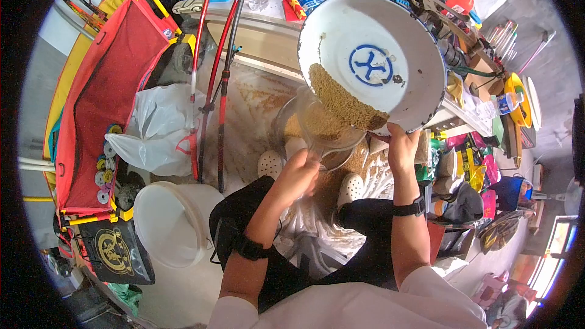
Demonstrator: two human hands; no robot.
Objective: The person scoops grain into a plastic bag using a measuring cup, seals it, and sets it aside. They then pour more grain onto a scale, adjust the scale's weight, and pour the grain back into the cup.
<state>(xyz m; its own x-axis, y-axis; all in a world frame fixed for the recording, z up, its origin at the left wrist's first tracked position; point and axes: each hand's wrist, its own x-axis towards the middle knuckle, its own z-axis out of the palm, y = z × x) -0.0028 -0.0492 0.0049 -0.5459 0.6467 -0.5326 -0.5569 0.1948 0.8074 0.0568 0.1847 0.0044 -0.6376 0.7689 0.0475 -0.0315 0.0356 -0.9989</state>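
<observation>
My right hand [402, 149] grips the lower rim of a white enamel basin [402, 36] with a blue emblem and chipped dark edge. The basin is tilted toward me, and brown granules [344, 100] lie heaped along its low side. Closed round a handle, my left hand [297, 178] holds a blurred, see-through round sieve [332, 141] just under that side, with granules showing in it. Partly hidden below the sieve is a wider round container [281, 116] near the floor. Whether granules are falling at this instant is hard to make out.
A white bucket [177, 225] stands left of my legs, near a white plastic bag [158, 125] and red poles [210, 79]. My light clogs [350, 189] rest on plastic sheeting with scattered granules. A cluttered table [268, 21] is ahead; assorted goods [472, 170] pile up rightward.
</observation>
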